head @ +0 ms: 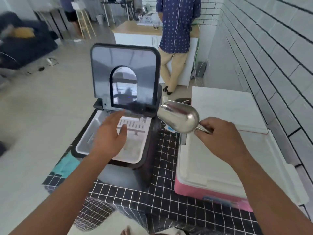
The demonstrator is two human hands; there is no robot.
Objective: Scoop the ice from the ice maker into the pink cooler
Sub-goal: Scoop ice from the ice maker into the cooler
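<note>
Scoop (179, 118) gripped in right hand (218, 138); left hand (110, 138) open over ice maker (81, 148).

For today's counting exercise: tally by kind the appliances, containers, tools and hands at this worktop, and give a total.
Ice maker, lid raised: 1
Pink cooler, lid open: 1
Metal scoop, held by its handle in the right hand: 1
Hands, counting the left hand open over the ice maker: 2
Total: 5

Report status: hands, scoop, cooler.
Right hand grips empty scoop. Left hand open over ice maker, lid up. Pink cooler open, unobstructed.
</note>
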